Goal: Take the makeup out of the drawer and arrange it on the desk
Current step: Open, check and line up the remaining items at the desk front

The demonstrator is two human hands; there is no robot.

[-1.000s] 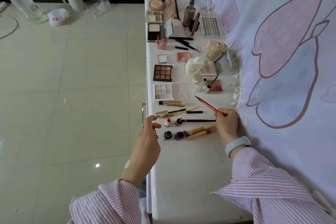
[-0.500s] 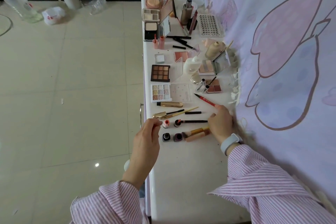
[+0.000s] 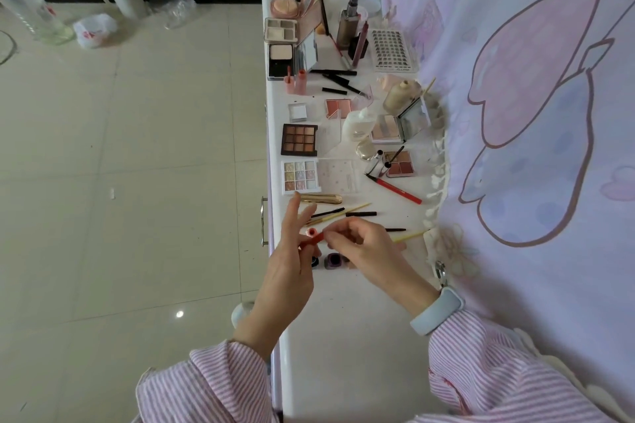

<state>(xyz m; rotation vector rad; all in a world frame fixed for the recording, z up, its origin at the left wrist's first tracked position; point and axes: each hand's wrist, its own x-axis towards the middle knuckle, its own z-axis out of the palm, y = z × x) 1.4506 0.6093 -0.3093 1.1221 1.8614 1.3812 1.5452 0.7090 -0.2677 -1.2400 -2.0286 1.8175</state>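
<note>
Makeup tube [image 3: 311, 238], small and orange with no readable label, sits pinched between both hands' fingers [image 3: 338, 233].

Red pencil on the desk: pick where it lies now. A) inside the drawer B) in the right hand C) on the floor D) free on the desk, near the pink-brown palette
D: the red pencil lies free on the white desk, just below the pink-brown palette, clear of both hands.

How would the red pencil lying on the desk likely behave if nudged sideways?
The red pencil looks slim and round, so it would probably roll. It seems stiff and light, likely sliding easily on the smooth white desk.
</note>
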